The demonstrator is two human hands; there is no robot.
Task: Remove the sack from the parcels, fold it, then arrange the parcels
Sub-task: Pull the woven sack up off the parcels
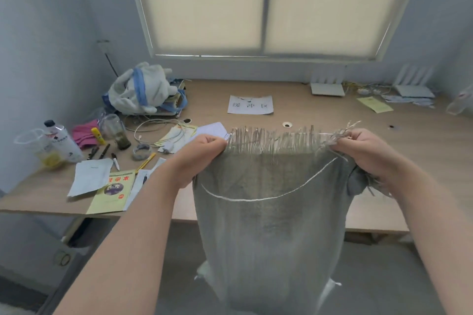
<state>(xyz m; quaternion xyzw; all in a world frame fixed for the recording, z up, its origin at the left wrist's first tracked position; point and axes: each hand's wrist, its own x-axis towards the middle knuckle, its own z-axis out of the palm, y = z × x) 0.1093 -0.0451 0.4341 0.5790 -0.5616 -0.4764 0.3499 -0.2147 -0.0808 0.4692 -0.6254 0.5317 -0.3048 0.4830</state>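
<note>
Grey woven sack (268,212) hangs in front of the wooden counter (320,115), its frayed top edge pinched at either corner by the left hand (204,147) and right hand (363,151), fingers curled tight. Beyond the sack lies a printed paper sheet (250,104); left of it, bottles, pens and booklets; behind, a blinded window (266,5).

The sack (268,238) is dull grey-green with a pale curved line and whitish frayed threads, the desk (320,115) light tan, the lower-left booklet (112,194) yellow with seemingly red lettering.
</note>
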